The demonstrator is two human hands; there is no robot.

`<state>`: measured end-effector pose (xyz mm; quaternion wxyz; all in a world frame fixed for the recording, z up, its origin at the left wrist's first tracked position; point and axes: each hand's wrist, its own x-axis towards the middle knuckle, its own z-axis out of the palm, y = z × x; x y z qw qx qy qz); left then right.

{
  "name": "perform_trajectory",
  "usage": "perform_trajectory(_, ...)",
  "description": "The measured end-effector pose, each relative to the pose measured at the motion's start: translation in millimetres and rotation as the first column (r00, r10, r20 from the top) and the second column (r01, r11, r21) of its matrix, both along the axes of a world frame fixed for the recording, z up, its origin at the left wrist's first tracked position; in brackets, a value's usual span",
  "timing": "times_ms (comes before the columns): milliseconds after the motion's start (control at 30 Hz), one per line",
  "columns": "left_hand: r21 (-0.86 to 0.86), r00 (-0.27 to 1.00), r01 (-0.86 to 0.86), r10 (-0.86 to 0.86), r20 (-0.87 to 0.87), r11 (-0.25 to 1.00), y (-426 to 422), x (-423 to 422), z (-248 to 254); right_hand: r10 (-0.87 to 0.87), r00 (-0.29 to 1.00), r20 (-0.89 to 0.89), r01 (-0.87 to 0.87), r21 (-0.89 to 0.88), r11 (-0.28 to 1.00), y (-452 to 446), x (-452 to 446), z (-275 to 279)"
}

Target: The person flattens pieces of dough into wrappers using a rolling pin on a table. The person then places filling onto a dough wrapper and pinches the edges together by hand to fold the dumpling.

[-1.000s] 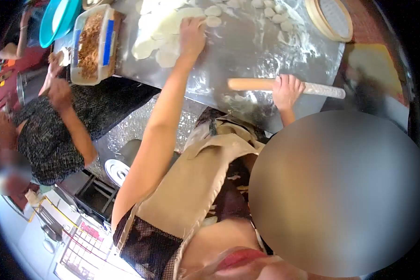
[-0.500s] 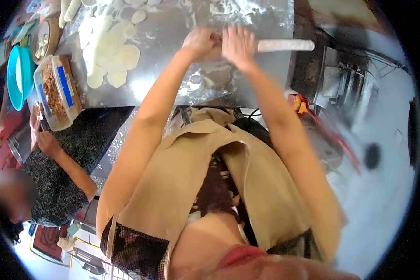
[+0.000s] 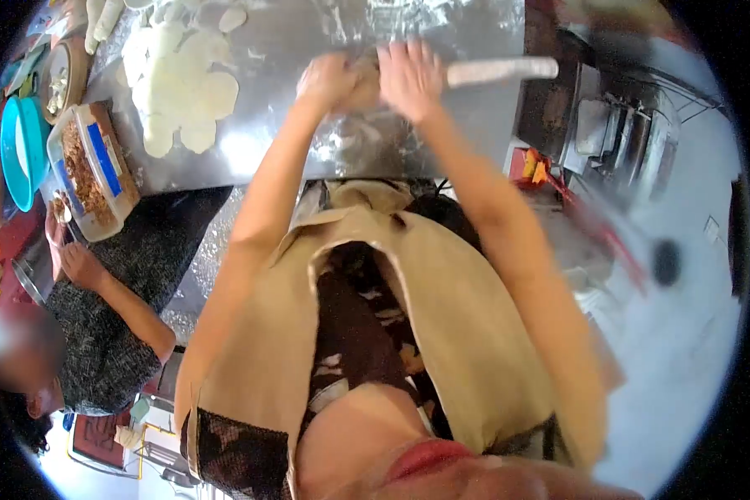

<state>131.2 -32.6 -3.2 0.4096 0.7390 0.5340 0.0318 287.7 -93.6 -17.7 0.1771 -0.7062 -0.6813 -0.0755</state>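
A pale, flour-dusted rolling pin lies crosswise near the right edge of the metal table, its right end sticking out past the edge. My right hand presses on it, fingers laid over the pin. My left hand is on its left part, somewhat blurred, with the fingers bent over it. Whatever lies beneath the pin is hidden by my hands. Left of my left hand, thin pale dough rounds overlap in a flat patch. Flour streaks mark the tabletop around my hands.
A clear plastic box with crumbly brown filling stands at the table's left corner, beside a turquoise basin. A co-worker sits at the left, hands near a spoon. Dough rolls lie at the back left. Metal equipment stands right.
The view has shifted slightly, so table and box sit a little differently. Both my hands and the rolling pin have moved slightly left in view. The co-worker's hand and spoon have shifted near the box.
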Motion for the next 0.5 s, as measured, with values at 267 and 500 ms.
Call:
perform_trajectory(267, -0.141, 0.990, -0.118, 0.128, 0.063, 0.983, -30.6, -41.6, 0.9, 0.086, 0.995, -0.058, -0.093, -0.145, 0.985, -52.0, -16.2, 18.2)
perform_trajectory(500, -0.063, 0.998, -0.043, 0.040, -0.043, 0.997, 10.3, -50.4, 21.4, 0.040, 0.997, -0.061, -0.053, -0.231, 0.972, 8.8, -35.9, 22.8)
